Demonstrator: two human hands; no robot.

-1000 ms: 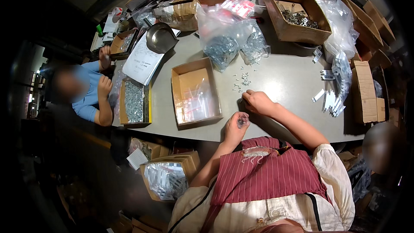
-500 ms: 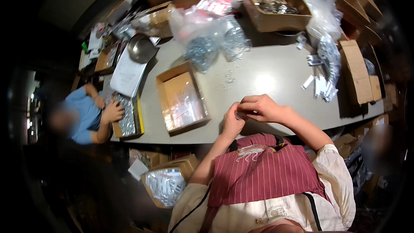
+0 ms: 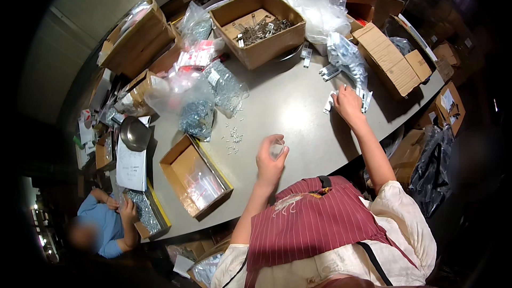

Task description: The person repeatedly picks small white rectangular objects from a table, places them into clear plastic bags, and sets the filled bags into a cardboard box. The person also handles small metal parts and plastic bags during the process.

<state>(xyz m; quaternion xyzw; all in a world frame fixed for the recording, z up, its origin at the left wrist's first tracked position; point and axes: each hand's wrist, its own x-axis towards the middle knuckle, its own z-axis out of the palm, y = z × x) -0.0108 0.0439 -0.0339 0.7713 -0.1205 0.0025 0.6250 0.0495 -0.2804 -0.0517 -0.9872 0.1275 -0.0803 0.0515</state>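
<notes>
Left hand (image 3: 270, 161) raised (small clear bag (image 3: 277, 149) pinched), right hand (image 3: 348, 104) outstretched

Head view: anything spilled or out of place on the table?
Yes. A small scatter of loose screws lies bare on the grey table, outside the clear bags beside it. The left hand holds a small clear bag; the right hand rests on metal clips.

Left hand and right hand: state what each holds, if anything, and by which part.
The left hand pinches a small clear bag by its lower edge. The right hand rests on small metal pieces; any grip cannot be told.
</notes>
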